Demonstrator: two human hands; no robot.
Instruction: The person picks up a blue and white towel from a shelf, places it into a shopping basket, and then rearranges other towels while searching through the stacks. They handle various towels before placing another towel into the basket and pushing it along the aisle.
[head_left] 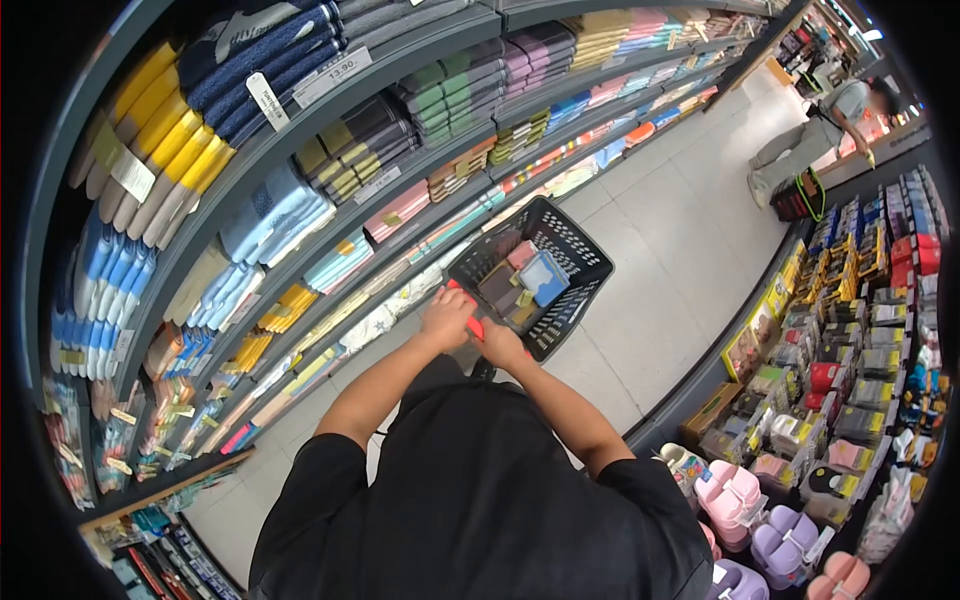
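My left hand [448, 320] is wrapped round a red handle [476, 327] at the near side of a black perforated shopping basket [572, 232]. Close beside it, my right hand [502, 346] also closes on that handle. Inside the basket lie a blue folded towel [544, 277], a pink one [521, 254] and darker brown-grey ones [499, 290]. Small tags show on some of them. What supports the basket underneath is mostly hidden.
Shelves of folded towels [268, 215] curve along the left, close to the basket. A pale tiled floor [660, 270] runs ahead. On the right stand packaged goods [800, 390] and pastel slippers [785, 540]. Farther on, a person [840, 120] leans near a dark basket [797, 196].
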